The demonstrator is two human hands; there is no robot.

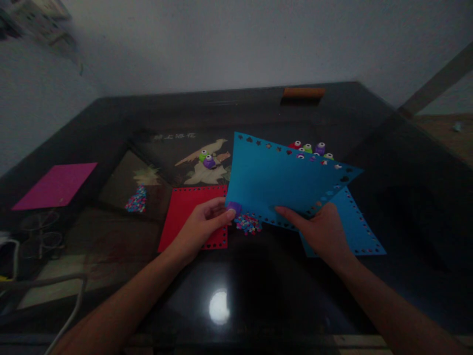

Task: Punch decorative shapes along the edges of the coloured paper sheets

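Note:
My left hand (pixel 201 224) pinches a small purple paper punch (pixel 233 208) at the lower left edge of a blue sheet (pixel 275 180). My right hand (pixel 320 229) grips the same blue sheet along its lower edge and holds it lifted and tilted above the table. The sheet has punched holes along its edges. Below the punch lies a small pile of coloured paper bits (pixel 248 224). A red sheet (pixel 192 214) with punched edges lies flat under my left hand. A second blue sheet (pixel 356 227) lies under my right hand.
A dark glass table (pixel 221 305) carries a pink sheet (pixel 57 185) at the left and another heap of paper bits (pixel 136 201). Green and purple punches (pixel 207 159) stand in the middle. Several more punches (pixel 310 148) sit behind the blue sheet. A cable (pixel 70 305) runs at the near left.

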